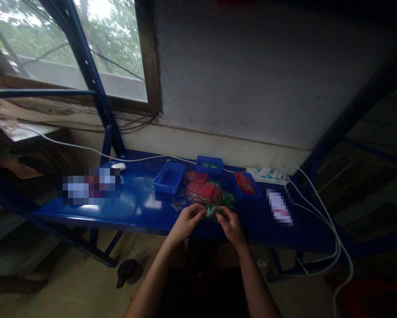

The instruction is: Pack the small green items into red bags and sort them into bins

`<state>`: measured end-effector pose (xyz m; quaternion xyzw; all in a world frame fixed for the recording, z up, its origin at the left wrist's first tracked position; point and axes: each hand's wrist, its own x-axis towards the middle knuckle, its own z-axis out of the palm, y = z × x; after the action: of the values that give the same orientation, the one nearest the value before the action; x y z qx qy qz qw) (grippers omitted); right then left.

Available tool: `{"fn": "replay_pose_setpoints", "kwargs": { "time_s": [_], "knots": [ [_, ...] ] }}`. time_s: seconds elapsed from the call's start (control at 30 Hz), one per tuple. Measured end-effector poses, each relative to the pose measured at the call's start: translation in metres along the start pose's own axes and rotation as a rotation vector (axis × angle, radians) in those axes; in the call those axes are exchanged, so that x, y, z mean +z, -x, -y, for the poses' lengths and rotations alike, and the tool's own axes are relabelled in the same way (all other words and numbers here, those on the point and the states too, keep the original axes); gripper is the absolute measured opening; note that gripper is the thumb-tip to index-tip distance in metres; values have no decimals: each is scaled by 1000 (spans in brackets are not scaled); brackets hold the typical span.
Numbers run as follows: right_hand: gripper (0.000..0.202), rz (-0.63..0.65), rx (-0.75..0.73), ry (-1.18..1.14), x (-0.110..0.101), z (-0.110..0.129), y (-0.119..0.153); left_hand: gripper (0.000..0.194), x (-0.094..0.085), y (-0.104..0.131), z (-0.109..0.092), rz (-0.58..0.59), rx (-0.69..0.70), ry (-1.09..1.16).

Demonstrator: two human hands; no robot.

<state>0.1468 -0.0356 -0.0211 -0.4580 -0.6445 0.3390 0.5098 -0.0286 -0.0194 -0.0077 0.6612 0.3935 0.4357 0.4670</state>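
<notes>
My left hand (192, 217) and my right hand (230, 220) meet over the front edge of the blue table. Between their closed fingertips is a small green plastic packet (211, 211), pinched at both ends. What is in the packet is too small to tell. Just beyond my hands lies a loose pile of flat red packets (202, 190). More green packets (229, 199) lie to the right of that pile. A few clear packets (181, 204) rest beside my left hand.
A blue tray (158, 187) stands left of the pile. Another blue tray (209, 158) at the back holds green pieces. The right blue tray (250, 197) holds red packets. A white power strip (268, 176) with trailing cables lies behind. The blue table (132, 207) abuts the wall.
</notes>
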Motion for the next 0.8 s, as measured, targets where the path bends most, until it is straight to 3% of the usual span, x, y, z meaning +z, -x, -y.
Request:
{"fn": "replay_pose_setpoints", "kwargs": {
  "time_s": [0.23,0.5,0.8],
  "knots": [
    [18,1,-23,3,0,3,1,25,0,0,-3,-1,-8,24],
    [16,-110,-123,75,-1,3,-1,20,-2,0,-3,-45,47,-51],
    [17,-86,-58,62,-2,6,0,25,-2,0,-2,-55,31,-51]
  ]
}}
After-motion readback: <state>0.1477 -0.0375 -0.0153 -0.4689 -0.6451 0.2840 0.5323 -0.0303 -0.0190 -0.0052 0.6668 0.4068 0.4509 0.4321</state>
